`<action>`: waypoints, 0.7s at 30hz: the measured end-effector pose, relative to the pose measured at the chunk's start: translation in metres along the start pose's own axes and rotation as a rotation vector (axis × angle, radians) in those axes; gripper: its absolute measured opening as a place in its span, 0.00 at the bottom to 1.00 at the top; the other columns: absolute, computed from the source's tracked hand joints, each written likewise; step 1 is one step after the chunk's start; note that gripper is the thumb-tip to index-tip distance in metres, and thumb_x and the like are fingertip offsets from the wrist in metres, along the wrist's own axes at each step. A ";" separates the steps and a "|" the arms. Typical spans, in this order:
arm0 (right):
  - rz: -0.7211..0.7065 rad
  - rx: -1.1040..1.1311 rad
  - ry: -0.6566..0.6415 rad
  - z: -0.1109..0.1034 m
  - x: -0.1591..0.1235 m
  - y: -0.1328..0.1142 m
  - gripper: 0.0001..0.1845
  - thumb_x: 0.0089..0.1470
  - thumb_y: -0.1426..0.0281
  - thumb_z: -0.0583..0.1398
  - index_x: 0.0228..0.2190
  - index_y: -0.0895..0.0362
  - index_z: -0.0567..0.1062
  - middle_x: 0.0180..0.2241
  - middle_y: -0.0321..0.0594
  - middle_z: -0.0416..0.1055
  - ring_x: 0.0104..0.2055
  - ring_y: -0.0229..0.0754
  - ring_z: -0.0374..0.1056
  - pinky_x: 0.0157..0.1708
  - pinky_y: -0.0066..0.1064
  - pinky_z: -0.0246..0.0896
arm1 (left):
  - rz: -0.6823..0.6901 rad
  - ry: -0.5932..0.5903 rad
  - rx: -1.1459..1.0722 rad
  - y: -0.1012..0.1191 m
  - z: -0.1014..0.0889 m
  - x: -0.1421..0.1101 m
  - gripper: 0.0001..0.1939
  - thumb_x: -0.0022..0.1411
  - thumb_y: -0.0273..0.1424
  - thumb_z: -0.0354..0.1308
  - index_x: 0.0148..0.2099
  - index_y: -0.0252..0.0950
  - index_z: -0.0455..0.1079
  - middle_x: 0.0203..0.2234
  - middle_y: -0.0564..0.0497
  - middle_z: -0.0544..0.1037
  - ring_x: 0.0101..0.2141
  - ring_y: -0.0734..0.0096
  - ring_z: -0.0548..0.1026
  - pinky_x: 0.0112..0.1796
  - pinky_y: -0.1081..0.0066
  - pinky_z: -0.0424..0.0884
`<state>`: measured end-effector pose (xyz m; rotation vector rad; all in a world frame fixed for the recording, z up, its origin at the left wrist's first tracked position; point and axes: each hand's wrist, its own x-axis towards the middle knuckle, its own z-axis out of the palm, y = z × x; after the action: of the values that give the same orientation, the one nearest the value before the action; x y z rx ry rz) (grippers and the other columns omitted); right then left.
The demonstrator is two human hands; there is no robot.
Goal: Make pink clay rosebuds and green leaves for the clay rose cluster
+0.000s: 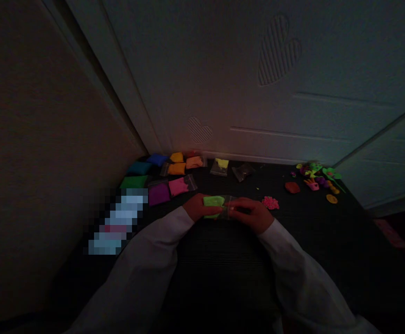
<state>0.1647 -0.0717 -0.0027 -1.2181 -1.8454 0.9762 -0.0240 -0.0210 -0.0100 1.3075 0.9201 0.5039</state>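
Both my hands meet over a small clear bag of light green clay (214, 202) just above the dark mat (223, 250). My left hand (197, 207) pinches the green end of the bag. My right hand (251, 214) grips the clear open end of the same bag, fingers closed. White sleeves cover both arms. The scene is very dim.
Several small bags of coloured clay (174, 178) lie at the back left of the mat. A pink clump (270, 202) lies right of my hands. Small clay figures (315, 176) sit at the back right. A white door (258, 93) stands behind, a wall (31, 162) to the left.
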 end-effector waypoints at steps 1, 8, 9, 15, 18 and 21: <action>0.001 0.000 -0.007 0.001 0.000 0.001 0.13 0.45 0.67 0.58 0.36 0.56 0.74 0.30 0.38 0.70 0.32 0.36 0.65 0.33 0.29 0.59 | -0.003 -0.006 -0.001 0.000 0.000 0.000 0.12 0.38 0.34 0.63 0.23 0.30 0.69 0.15 0.54 0.71 0.18 0.77 0.67 0.21 0.76 0.61; 0.028 0.019 0.029 0.012 0.003 0.003 0.11 0.45 0.66 0.59 0.34 0.55 0.74 0.30 0.37 0.69 0.34 0.37 0.64 0.36 0.30 0.57 | -0.006 -0.048 -0.043 -0.001 0.000 0.001 0.13 0.39 0.34 0.63 0.26 0.30 0.70 0.18 0.53 0.73 0.21 0.77 0.68 0.24 0.76 0.63; 0.033 0.024 0.037 0.013 0.004 0.004 0.11 0.45 0.66 0.59 0.34 0.55 0.74 0.29 0.37 0.69 0.33 0.37 0.64 0.35 0.30 0.57 | -0.010 -0.055 -0.048 -0.001 0.000 0.001 0.13 0.38 0.34 0.64 0.26 0.30 0.70 0.18 0.53 0.73 0.21 0.77 0.68 0.24 0.76 0.63; 0.063 0.077 0.038 0.023 0.006 0.008 0.11 0.45 0.64 0.58 0.30 0.57 0.73 0.25 0.35 0.66 0.27 0.34 0.60 0.29 0.27 0.55 | -0.009 -0.009 -0.097 -0.002 -0.005 0.005 0.11 0.35 0.31 0.65 0.24 0.30 0.70 0.15 0.55 0.72 0.18 0.79 0.67 0.21 0.77 0.62; 0.083 0.119 0.006 0.026 0.005 0.009 0.12 0.45 0.62 0.57 0.29 0.57 0.73 0.22 0.33 0.65 0.24 0.32 0.58 0.26 0.26 0.55 | -0.010 0.034 -0.155 -0.006 -0.007 0.009 0.12 0.32 0.29 0.67 0.23 0.30 0.70 0.14 0.55 0.71 0.17 0.79 0.66 0.20 0.78 0.61; 0.105 0.147 0.015 0.018 0.005 0.012 0.15 0.44 0.58 0.57 0.28 0.58 0.71 0.21 0.33 0.63 0.22 0.31 0.58 0.23 0.24 0.54 | 0.007 0.087 -0.249 -0.010 -0.007 0.012 0.15 0.31 0.30 0.67 0.26 0.30 0.70 0.17 0.53 0.73 0.19 0.76 0.68 0.21 0.75 0.64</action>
<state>0.1521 -0.0671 -0.0210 -1.2392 -1.6810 1.1364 -0.0249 -0.0097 -0.0232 1.0702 0.8939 0.6634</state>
